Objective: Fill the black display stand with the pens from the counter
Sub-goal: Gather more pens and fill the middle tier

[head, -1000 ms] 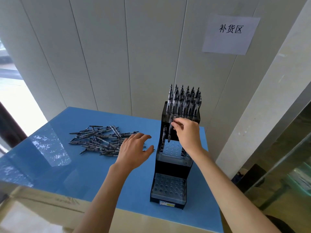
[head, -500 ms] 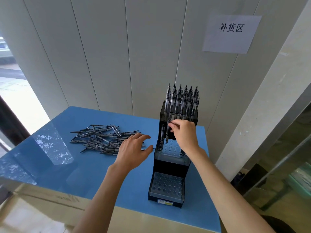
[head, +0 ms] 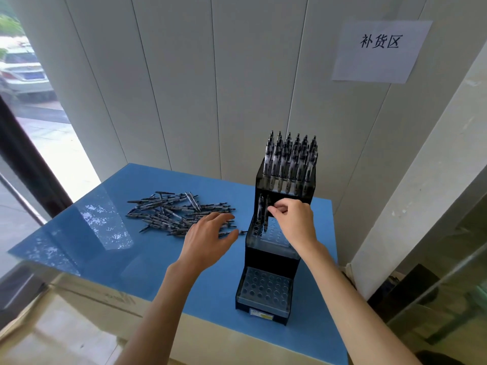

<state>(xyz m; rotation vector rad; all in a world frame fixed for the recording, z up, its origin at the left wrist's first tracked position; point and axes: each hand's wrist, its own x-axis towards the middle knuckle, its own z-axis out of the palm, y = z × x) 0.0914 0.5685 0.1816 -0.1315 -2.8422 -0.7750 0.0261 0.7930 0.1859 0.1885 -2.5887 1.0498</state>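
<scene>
one pen (head: 266, 216) pinched upright over the stand's (head: 266, 262) middle tier.

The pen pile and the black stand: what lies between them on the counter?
In the head view, only the open left hand lies between the pen pile and stand.

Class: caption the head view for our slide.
Right hand slots a pen into the stand; left hand over the pile.

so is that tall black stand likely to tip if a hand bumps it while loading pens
Possibly. The black display stand is tall and narrow, and only its top tier is full, so it looks top-heavy. Its stepped base widens toward the person, which probably steadies it. The right hand pushing pens in from above should press it down rather than over.
</scene>
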